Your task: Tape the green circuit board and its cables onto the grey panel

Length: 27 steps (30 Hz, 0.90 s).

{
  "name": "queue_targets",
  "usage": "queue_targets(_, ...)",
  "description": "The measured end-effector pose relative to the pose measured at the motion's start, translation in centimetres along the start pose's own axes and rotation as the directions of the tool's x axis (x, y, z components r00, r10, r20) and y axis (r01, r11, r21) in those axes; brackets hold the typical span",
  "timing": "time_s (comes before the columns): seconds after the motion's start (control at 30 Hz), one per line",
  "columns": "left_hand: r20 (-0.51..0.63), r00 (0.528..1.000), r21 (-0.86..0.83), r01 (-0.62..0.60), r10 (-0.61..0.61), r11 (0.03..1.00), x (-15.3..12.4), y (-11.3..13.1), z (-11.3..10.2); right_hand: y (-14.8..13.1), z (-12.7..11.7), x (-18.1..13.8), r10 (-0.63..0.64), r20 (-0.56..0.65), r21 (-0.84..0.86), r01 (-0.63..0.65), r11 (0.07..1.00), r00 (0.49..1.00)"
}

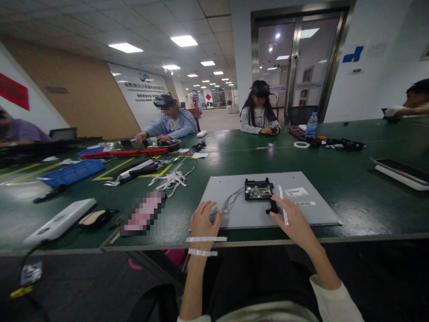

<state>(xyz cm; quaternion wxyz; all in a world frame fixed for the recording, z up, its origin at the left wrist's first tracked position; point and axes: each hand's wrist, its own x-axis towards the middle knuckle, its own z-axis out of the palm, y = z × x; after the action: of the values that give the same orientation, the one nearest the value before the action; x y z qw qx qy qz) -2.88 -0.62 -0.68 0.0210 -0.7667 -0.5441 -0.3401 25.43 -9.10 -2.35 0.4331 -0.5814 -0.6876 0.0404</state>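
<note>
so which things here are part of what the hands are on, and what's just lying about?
In use, by the look of it:
- panel
- circuit board
- cables
- black part by the right hand

Lying about:
- bottle
- blue tray
- white ring
- white strips

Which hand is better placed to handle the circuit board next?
Probably the right hand: it is at the black piece just below the circuit board, while the left hand is farther off, by the grey cables.
</note>
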Motion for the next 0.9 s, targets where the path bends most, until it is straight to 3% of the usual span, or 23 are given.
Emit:
queue_targets(0.17, -0.153, 0.985, -0.189, 0.047, -0.077, 0.981, 0.1, 1.8, -0.7, -0.5, -1.0, -0.1, 0.008, 0.019, 0.188, -0.012, 0.982, 1.000)
queue_targets(0.27, -0.123, 0.991, -0.232, 0.020, -0.050, 0.973, 0.7, 4.8, -1.2, -0.8, -1.6, -0.2, 0.000, 0.056, 0.271, -0.015, 0.962, 0.998)
queue_targets(0.33, -0.097, 0.995, -0.150, -0.017, 0.003, 0.989, 1.3, 6.7, -1.6, -0.8, -1.8, -0.3, -0.005, 0.067, 0.298, -0.015, 0.955, 0.998)
queue_targets(0.47, -0.201, 0.977, 0.042, 0.073, -0.063, 0.996, 2.3, 8.8, -2.7, -0.7, -1.8, -0.3, -0.011, 0.085, 0.330, -0.018, 0.944, 0.996)
queue_targets(0.63, -0.222, 0.971, 0.033, 0.093, -0.083, 0.995, 2.4, 9.3, -3.1, -0.7, -1.7, -0.3, -0.027, 0.112, 0.358, -0.015, 0.933, 0.993)
queue_targets(0.7, -0.160, 0.984, -0.081, 0.059, -0.071, 0.995, 2.5, 9.8, -2.2, -0.8, -1.8, -0.2, -0.025, 0.115, 0.370, -0.019, 0.929, 0.993)
queue_targets(0.77, -0.023, 0.999, -0.293, 0.037, -0.046, 0.955, 2.7, 10.5, -0.8, -0.9, -1.9, -0.2, -0.026, 0.122, 0.395, -0.025, 0.918, 0.992)
queue_targets(0.83, 0.151, 0.988, -0.541, 0.094, -0.014, 0.836, 3.0, 11.5, 1.0, -1.0, -2.1, -0.2, -0.030, 0.144, 0.427, -0.034, 0.904, 0.989)
queue_targets(0.9, 0.313, 0.950, -0.699, 0.221, 0.014, 0.680, 3.5, 12.4, 2.7, -1.1, -2.3, -0.2, -0.038, 0.163, 0.456, -0.041, 0.889, 0.986)
